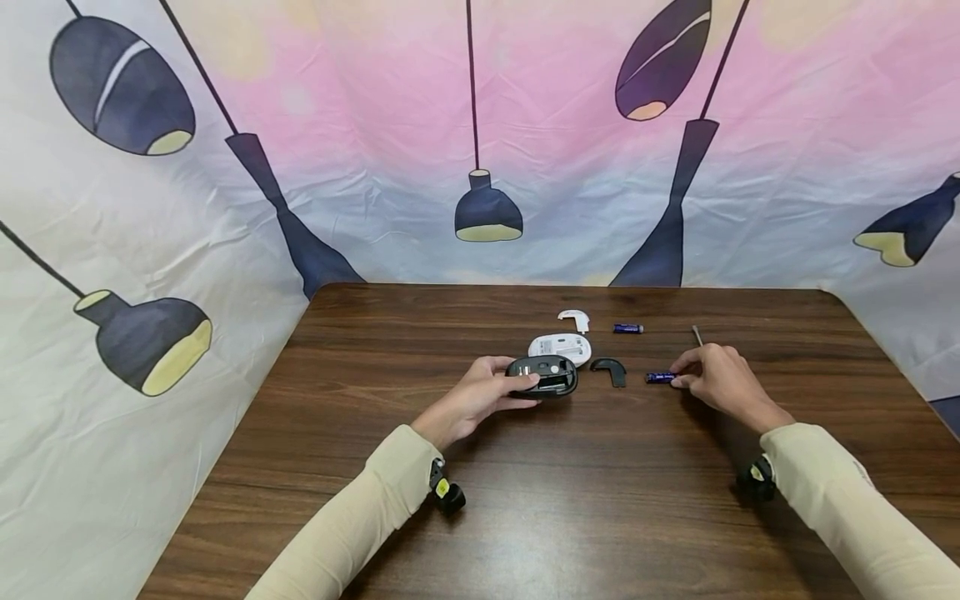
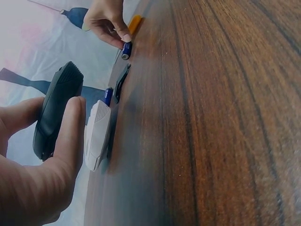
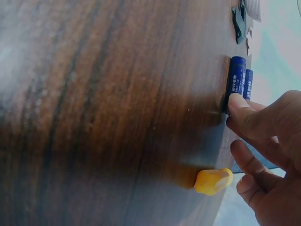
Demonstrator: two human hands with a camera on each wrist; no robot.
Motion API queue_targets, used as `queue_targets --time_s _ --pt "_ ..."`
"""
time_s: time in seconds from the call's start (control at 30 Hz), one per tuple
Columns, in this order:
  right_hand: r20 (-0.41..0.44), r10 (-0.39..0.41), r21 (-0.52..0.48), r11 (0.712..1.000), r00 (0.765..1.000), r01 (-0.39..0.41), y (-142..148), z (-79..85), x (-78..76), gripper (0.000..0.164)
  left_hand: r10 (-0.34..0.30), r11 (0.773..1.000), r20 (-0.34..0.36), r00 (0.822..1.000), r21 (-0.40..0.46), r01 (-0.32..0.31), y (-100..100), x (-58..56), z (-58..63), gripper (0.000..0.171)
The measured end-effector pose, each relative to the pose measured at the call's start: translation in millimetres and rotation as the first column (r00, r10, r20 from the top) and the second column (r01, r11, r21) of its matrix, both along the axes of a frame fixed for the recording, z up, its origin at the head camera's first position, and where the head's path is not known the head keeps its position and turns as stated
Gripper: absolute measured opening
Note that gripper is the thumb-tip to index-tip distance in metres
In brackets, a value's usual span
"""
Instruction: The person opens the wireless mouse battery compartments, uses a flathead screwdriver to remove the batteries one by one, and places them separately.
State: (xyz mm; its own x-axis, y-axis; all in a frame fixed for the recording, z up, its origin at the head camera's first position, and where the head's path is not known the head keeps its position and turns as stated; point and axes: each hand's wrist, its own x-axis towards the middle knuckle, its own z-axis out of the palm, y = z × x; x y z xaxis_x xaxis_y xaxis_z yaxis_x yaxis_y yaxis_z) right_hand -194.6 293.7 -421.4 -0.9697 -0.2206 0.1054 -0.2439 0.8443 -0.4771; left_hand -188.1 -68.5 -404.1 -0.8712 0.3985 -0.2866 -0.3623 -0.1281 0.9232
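My left hand [image 1: 474, 397] grips a black computer mouse [image 1: 558, 383], thumb across its upturned underside, where the battery compartment shows uncovered. In the left wrist view the mouse [image 2: 59, 110] is raised off the table between thumb and fingers. Over to the right, my right hand [image 1: 722, 380] pinches one end of a blue battery [image 1: 657, 378], which lies low at the tabletop. A black curved battery cover [image 1: 617, 370] lies between the two hands. Just behind the black mouse, a white mouse [image 1: 562, 345] rests with its underside up.
Farther back on the wooden table [image 1: 420, 325] are a white curved battery cover [image 1: 577, 318] and a second blue battery [image 1: 628, 328]. A screwdriver shaft [image 1: 697, 335] sticks out behind the right hand; its yellow handle [image 3: 211, 182] shows in the right wrist view.
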Motion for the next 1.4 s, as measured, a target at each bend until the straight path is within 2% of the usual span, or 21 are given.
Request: queue_targets --time_s 0.17,0.43,0.53,0.63,0.73,0.87,0.93,1.13,1.2,1.3,1.37,1.4 --pt "0.001 0.002 0.000 1.000 1.000 -0.002 1 0.0 0.6 0.009 0.005 1.000 0.009 1.000 -0.006 -0.005 2 0.0 -0.3 0.052" --pt "0.018 -0.002 -0.013 1.000 1.000 0.002 2 7.1 1.1 0.013 -0.016 0.999 -0.014 1.000 -0.043 0.015 3 -0.1 -3.1 0.049" --pt "0.009 -0.010 -0.025 1.000 1.000 0.011 2 11.6 1.8 0.015 -0.034 0.996 -0.035 0.999 -0.083 0.031 5 -0.3 -4.4 0.048" --pt "0.001 -0.016 -0.039 0.999 1.000 0.016 2 15.7 2.7 0.016 -0.054 0.986 -0.069 0.996 -0.162 0.042 7 -0.4 -6.5 0.047" --pt "-0.003 -0.021 -0.047 0.999 1.000 0.021 1 18.6 3.7 0.018 -0.073 0.962 -0.102 0.992 -0.268 0.043 8 -0.8 -9.9 0.049" --pt "-0.021 -0.025 -0.059 0.998 0.999 0.024 -3 22.2 6.1 0.021 -0.096 0.933 -0.125 0.987 -0.356 0.046 10 -0.8 -14.6 0.051" --pt "-0.038 -0.018 -0.068 0.998 0.999 0.015 -7 24.1 7.5 0.021 -0.104 0.923 -0.131 0.986 -0.381 0.047 12 -0.4 -16.3 0.052" --pt "-0.082 0.007 -0.088 0.996 0.997 -0.015 -18 29.8 10.9 0.021 -0.116 0.870 -0.175 0.978 -0.493 0.015 14 2.4 -19.0 0.053" --pt "-0.086 0.015 -0.096 0.995 0.996 -0.023 -21 31.2 12.2 0.021 -0.120 0.866 -0.181 0.976 -0.500 0.013 14 2.9 -19.6 0.052" --pt "-0.091 0.020 -0.107 0.994 0.996 -0.030 -23 32.2 13.4 0.020 -0.134 0.847 -0.212 0.968 -0.532 0.001 14 3.1 -19.2 0.052" --pt "-0.092 0.020 -0.108 0.994 0.996 -0.030 -24 32.4 13.8 0.020 -0.161 0.814 -0.254 0.954 -0.581 -0.018 13 3.6 -17.7 0.051" --pt "-0.093 0.020 -0.107 0.994 0.995 -0.030 -24 32.4 14.0 0.020 -0.180 0.786 -0.280 0.943 -0.617 -0.034 13 3.9 -16.6 0.050"
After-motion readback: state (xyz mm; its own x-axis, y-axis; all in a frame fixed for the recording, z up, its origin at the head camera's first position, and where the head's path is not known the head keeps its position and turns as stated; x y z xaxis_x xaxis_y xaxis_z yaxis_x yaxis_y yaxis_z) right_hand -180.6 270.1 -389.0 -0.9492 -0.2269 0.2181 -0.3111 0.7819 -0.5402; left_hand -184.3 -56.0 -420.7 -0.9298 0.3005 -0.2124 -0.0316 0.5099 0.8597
